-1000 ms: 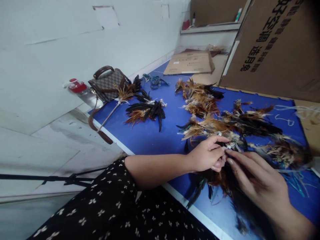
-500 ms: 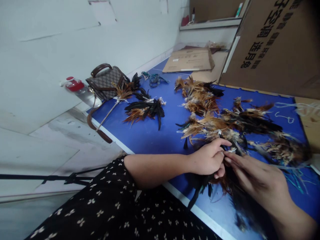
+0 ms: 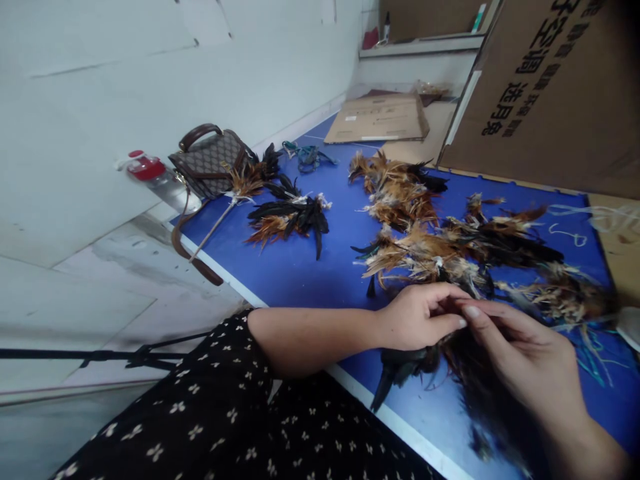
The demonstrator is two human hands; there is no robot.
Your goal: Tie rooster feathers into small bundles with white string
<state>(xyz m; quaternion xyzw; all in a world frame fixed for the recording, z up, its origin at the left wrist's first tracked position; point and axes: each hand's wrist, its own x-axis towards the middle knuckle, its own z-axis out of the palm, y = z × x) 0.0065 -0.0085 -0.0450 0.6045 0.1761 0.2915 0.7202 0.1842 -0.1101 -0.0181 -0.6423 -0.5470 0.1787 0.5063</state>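
My left hand (image 3: pixel 427 317) is closed, thumb and index finger pinched together, with dark feathers (image 3: pixel 393 373) sticking out below it. Its fingertips meet those of my right hand (image 3: pixel 525 350), which is also closed in a pinch. What lies between the right fingertips is hidden and too small to make out. More blackish-brown feathers (image 3: pixel 483 393) hang or lie under the right hand. Just beyond both hands, a brown feather pile (image 3: pixel 413 250) with pale quill ends spreads over the blue tabletop (image 3: pixel 340 280).
Left on the table lie a black feather bunch (image 3: pixel 295 217) and a feather-tipped stick (image 3: pixel 215 230), near a patterned handbag (image 3: pixel 207 163) and a red-capped bottle (image 3: pixel 157 180). Large cardboard (image 3: pixel 550 100) stands at the back right. Clear strings (image 3: pixel 570 233) and teal strands (image 3: pixel 593 360) lie at right.
My left index finger has bent in from pointing outward, and its thumb now presses toward the right fingertips. The black feathers under the left hand have bunched closer together.
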